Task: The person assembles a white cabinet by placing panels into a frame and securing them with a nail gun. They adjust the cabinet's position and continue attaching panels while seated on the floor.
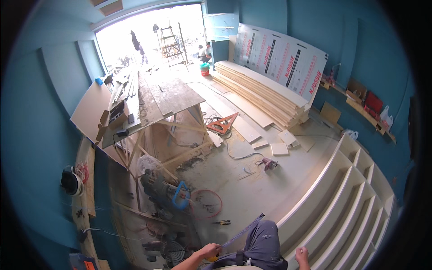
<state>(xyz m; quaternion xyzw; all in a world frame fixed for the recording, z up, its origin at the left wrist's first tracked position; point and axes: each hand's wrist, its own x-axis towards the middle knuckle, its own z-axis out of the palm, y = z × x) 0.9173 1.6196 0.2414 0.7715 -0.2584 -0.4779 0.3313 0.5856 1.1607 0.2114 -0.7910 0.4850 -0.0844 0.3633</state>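
Observation:
My left hand (210,250) is closed around a tape measure. A bit of its yellow case (213,258) shows under the fingers. The drawn-out blade (243,231) slants up and away to the right, its end above my bent knee. Curled fingers are all I can see of my right hand (302,256) at the lower edge; whether anything is inside them I cannot make out. It is beside the pale wooden shelf unit (330,204), which has several long compartments and fills the lower right.
A workbench (173,99) with boards stands at far left. Stacked panels (258,92) lean near a printed sheet (281,58). On the floor are an orange triangular square (223,123), a power tool (269,164) with its cord, pliers (222,222) and a blue-handled tool (181,196).

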